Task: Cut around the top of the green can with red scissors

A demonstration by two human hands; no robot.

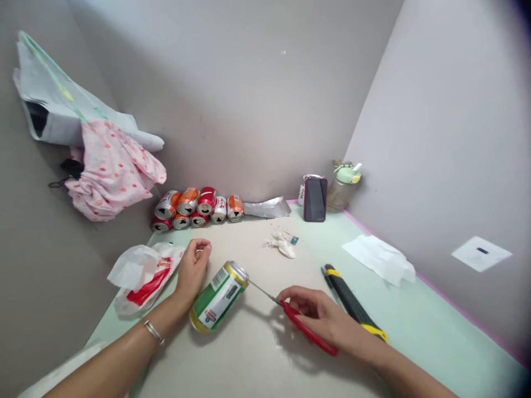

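Observation:
A green, white and gold drink can (219, 298) leans at a slant in the middle, its top towards the upper right. I cannot tell whether its base rests on the table. My right hand (309, 315) grips red-handled scissors (305, 329), whose thin blades reach the can's upper rim; whether the tip is inside is unclear. Left of the can, my left hand (194, 265) lies with its fingers curled in, apart from the can. Nothing shows in it. Right of my right hand lies a black and yellow utility knife (357, 304).
Several cans (199, 207) are stacked along the back wall, beside a cut metal sheet (267, 207). A phone (315, 200) stands before a bottle (342, 188). Crumpled tissue (284, 246), a white sheet (379, 258) and a tissue pack (147, 282) lie around. A pink cloth bag (114, 166) hangs left.

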